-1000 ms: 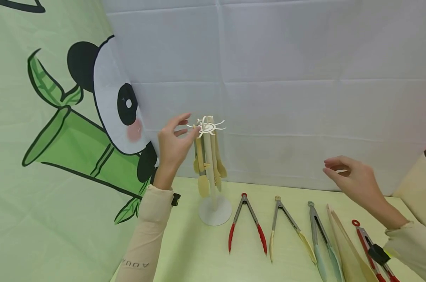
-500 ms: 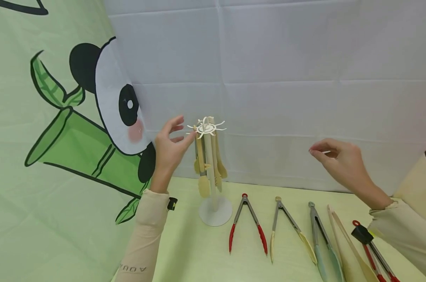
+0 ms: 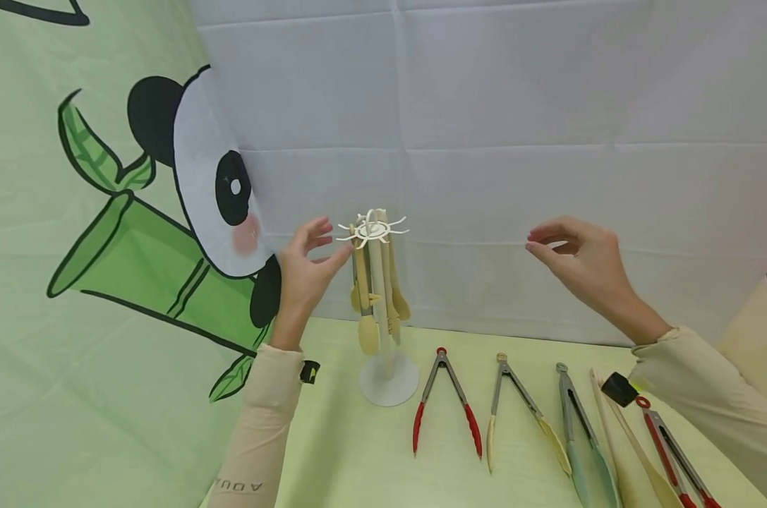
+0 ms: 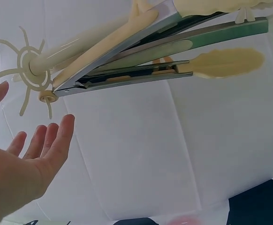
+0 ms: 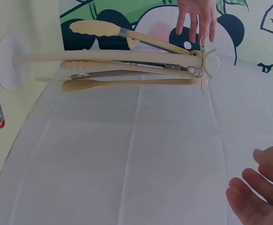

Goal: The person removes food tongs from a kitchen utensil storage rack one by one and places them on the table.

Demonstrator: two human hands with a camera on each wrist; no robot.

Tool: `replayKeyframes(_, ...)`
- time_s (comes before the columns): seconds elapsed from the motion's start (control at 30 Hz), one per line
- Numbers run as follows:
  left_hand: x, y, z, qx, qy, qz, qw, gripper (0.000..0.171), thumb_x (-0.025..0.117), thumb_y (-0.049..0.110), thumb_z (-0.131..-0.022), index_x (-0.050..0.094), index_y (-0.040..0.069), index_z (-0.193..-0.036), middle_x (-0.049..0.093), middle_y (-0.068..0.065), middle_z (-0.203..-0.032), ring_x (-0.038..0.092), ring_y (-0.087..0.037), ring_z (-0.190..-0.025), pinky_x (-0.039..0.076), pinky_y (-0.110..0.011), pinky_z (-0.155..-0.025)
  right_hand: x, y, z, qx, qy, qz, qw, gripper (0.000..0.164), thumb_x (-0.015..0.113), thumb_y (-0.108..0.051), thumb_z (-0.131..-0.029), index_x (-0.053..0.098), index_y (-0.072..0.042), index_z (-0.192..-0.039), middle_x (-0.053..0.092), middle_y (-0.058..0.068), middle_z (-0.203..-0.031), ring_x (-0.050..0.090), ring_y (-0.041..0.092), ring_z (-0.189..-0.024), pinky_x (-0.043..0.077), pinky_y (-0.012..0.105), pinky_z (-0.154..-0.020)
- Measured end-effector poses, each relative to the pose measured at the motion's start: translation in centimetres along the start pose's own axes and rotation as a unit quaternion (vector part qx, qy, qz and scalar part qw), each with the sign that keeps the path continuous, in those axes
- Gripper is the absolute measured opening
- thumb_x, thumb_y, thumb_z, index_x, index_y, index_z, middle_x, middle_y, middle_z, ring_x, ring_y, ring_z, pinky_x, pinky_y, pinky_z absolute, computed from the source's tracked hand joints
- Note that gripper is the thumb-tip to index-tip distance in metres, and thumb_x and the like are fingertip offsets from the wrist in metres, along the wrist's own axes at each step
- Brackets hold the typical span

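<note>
Rising from the pale yellow table [image 3: 332, 430] over there, the white rack [image 3: 384, 335] stands just beside the left hand [image 3: 307, 274], whose fingers and thumb are spread. The right hand [image 3: 580, 259] hovers well apart from the rack, fingers loosely bent, while yellow-tipped tongs [image 4: 127, 83] hang on the left hand's side.

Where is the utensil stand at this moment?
In the head view, the stand is mid-picture on the table, right of the left hand, left of the nearest red tongs.
</note>
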State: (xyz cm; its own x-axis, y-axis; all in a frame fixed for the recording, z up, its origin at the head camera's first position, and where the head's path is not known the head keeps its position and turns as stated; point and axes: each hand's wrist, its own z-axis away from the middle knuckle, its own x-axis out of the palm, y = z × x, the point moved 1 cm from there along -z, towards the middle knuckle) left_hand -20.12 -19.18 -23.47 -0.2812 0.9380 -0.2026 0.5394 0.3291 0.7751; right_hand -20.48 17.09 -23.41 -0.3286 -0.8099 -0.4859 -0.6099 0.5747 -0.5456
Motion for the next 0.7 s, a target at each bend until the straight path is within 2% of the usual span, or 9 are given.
replayKeyframes(0.27,0.1,-1.9,0.1,-0.038,-0.02,0.015,0.999,0.058,0.073,0.004,-0.081,0.047,-0.004,-0.133,0.054,-0.022,-0.127,0.051,-0.035,-0.114,0.045,-0.051,-0.092,1.9,-1.9,-2.4,-0.025,-0.012,-0.038,0.999,0.02,0.072,-0.011,-0.084,0.069,-0.006,-0.102,0.069,0.008,-0.095,0.061,0.002,-0.081,0.047,0.015,-0.071)
replayKeyframes(0.5,0.3,-3.2,0.1,-0.041,-0.03,0.013,0.9986,0.06,0.073,0.005,-0.081,0.046,-0.003,-0.134,0.053,-0.021,-0.128,0.05,-0.035,-0.115,0.046,-0.048,-0.092,3.5,-2.8,-4.0,-0.034,-0.032,-0.041,0.998,0.023,0.073,-0.014,-0.083,0.068,-0.006,-0.104,0.068,0.003,-0.097,0.061,0.008,-0.085,0.048,0.02,-0.072)
replayKeyframes(0.7,0.6,-4.6,-0.1,-0.048,-0.052,0.048,0.9963,0.062,0.072,0.003,-0.082,0.043,-0.004,-0.136,0.05,-0.025,-0.13,0.048,-0.038,-0.118,0.043,-0.05,-0.094,5.1,-2.8,-5.3,-0.032,-0.048,-0.05,0.997,0.027,0.073,-0.016,-0.083,0.067,-0.007,-0.107,0.067,0.003,-0.102,0.063,0.013,-0.089,0.049,0.023,-0.073)
